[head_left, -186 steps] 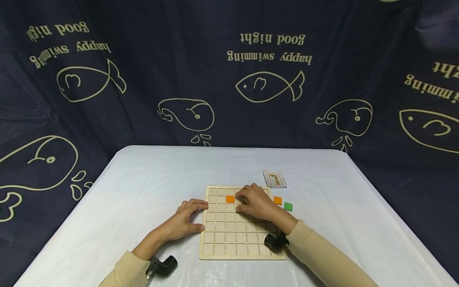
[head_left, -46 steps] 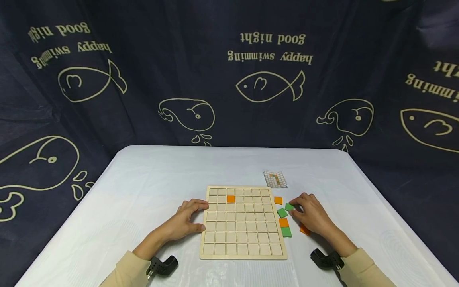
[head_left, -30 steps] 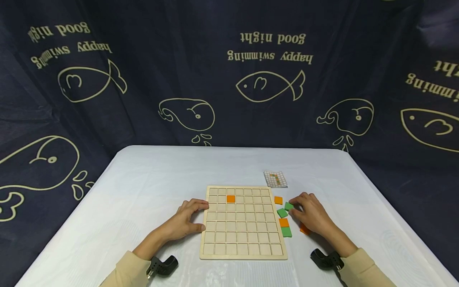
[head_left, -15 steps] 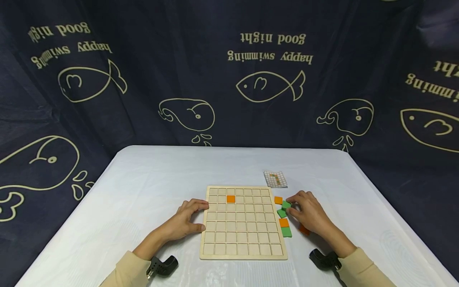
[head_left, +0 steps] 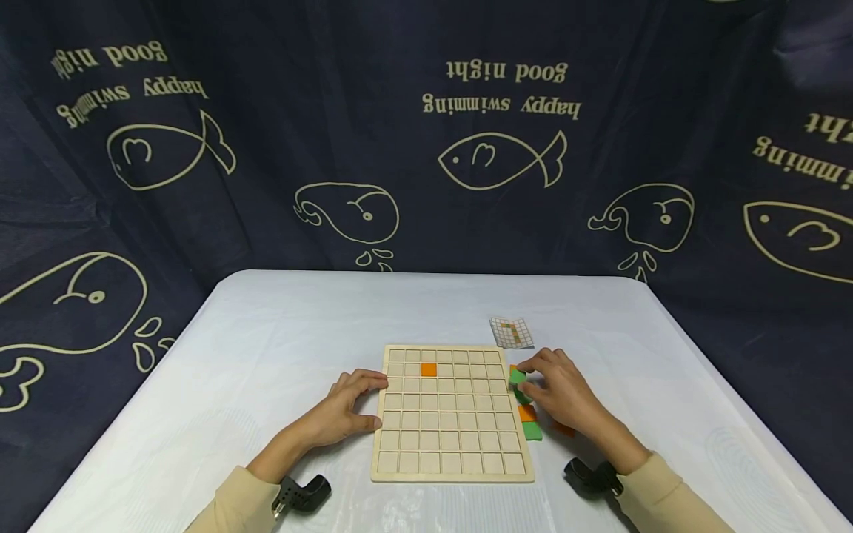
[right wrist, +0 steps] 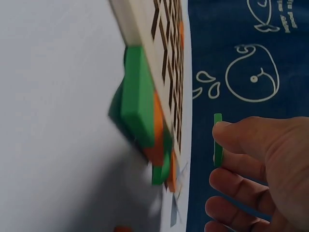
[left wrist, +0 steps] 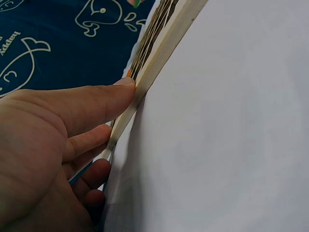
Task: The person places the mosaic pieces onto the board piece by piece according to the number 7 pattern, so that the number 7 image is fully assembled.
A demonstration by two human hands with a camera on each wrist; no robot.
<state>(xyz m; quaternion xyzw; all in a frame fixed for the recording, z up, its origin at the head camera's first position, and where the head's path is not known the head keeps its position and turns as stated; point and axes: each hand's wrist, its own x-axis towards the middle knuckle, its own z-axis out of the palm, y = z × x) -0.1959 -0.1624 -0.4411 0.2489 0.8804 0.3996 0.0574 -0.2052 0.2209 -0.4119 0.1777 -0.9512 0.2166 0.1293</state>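
My right hand (head_left: 561,389) pinches a square green tile (head_left: 517,376) between thumb and fingers, just right of the wooden grid board (head_left: 449,422). In the right wrist view the green tile (right wrist: 218,140) shows edge-on, lifted off the table. My left hand (head_left: 338,413) rests at the board's left side, thumb and fingertips touching its edge, as the left wrist view also shows. One orange tile (head_left: 429,369) lies in a cell of the second row from the far edge.
Beside the board's right edge lie another green tile (head_left: 523,397), an orange tile (head_left: 527,414) and a nearer green tile (head_left: 531,431). One orange tile is partly hidden behind the held tile; more orange (head_left: 565,429) shows under my right wrist. Grid-patterned cards (head_left: 512,333) lie beyond.
Over six seconds ago my right hand was over the board by the orange tile. It went right to the loose tiles, and now moves left towards the board with a green tile lifted.
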